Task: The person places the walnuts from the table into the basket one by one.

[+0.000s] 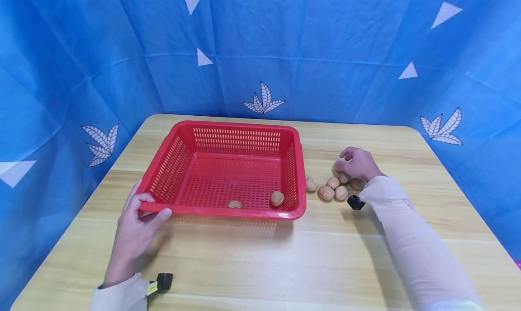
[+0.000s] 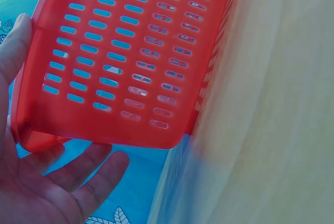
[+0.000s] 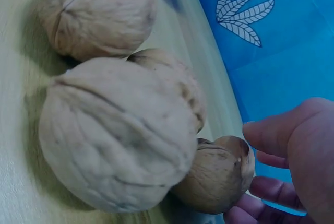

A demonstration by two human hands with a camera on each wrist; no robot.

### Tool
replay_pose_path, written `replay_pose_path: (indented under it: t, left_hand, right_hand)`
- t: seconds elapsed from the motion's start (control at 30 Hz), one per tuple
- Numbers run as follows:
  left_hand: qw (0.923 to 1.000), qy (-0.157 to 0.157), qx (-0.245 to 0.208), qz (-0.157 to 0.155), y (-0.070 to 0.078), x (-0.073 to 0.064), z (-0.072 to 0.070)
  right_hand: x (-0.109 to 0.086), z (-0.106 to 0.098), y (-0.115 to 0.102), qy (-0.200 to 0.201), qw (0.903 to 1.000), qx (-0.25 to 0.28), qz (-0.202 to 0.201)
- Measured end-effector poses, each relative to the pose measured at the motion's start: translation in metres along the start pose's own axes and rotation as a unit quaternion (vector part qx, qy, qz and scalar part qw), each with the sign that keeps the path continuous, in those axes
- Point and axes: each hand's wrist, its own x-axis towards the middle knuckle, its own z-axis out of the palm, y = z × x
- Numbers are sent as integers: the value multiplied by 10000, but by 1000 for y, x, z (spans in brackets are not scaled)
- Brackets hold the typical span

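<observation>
A red plastic basket [image 1: 232, 175] with slotted sides stands on the left part of the table. My left hand [image 1: 136, 223] grips its near left corner, thumb over the rim and fingers curled at the side; the left wrist view shows the hand [image 2: 57, 182] beside the slotted wall [image 2: 104, 125]. Inside the basket lie two walnuts, one near the right wall [image 1: 277, 198], the other partly hidden by the front rim. My right hand [image 1: 359, 164] is at a group of walnuts [image 1: 326, 193], pinching a walnut [image 3: 216, 177] between thumb and fingers.
Several loose walnuts lie close together right of the basket, one walnut [image 1: 311, 185] beside its wall. The pale wooden table [image 1: 260, 266] has blue patterned cloth [image 1: 325, 53] behind it and at both sides. Black wrist cameras stick out by each cuff.
</observation>
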Motion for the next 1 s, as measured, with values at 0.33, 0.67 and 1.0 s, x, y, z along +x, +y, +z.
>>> replay_pose_path:
  t: [0.33, 0.67, 1.0]
  left_hand:
    - [9999, -24, -92, 104, -1, 1, 1]
    - [10000, -26, 87, -21, -1, 0, -1]
    - [9999, -35, 12, -108, -3, 0, -2]
  right_hand:
    - [-1, 1, 3, 10, 9996, 247, -99]
    - [-5, -6, -13, 255, 9990, 319, -198]
    - [-4, -11, -26, 195, 9990, 389, -112]
